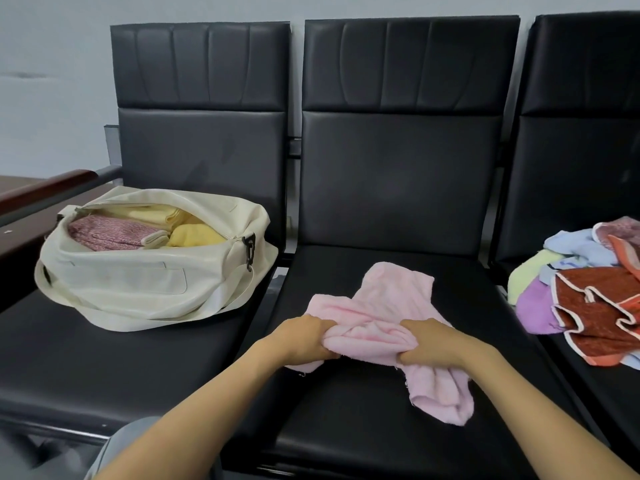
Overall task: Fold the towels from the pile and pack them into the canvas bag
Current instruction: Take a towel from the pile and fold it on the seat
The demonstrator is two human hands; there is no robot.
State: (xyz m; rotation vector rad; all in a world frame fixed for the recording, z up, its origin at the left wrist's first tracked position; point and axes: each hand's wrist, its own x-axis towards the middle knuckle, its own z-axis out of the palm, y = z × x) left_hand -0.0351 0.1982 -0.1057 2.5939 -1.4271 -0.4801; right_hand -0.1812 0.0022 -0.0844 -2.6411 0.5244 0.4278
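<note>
A crumpled pink towel (388, 306) lies on the middle black seat (346, 410). My left hand (304, 336) grips its bunched left part and my right hand (427, 342) grips the bunched right part, fingers curled into the cloth. One end of the towel hangs toward the seat's front right. The cream canvas bag (138, 278) stands open on the left seat, with yellow towels (194, 235) and a pink patterned towel (107, 232) inside. The pile of towels (588, 292) in red, purple, blue and green lies on the right seat.
Three black padded chairs stand in a row against a pale wall. A brown wooden armrest (52, 185) runs at the far left beside the bag. A bare part of the left seat (104, 358) lies in front of the bag.
</note>
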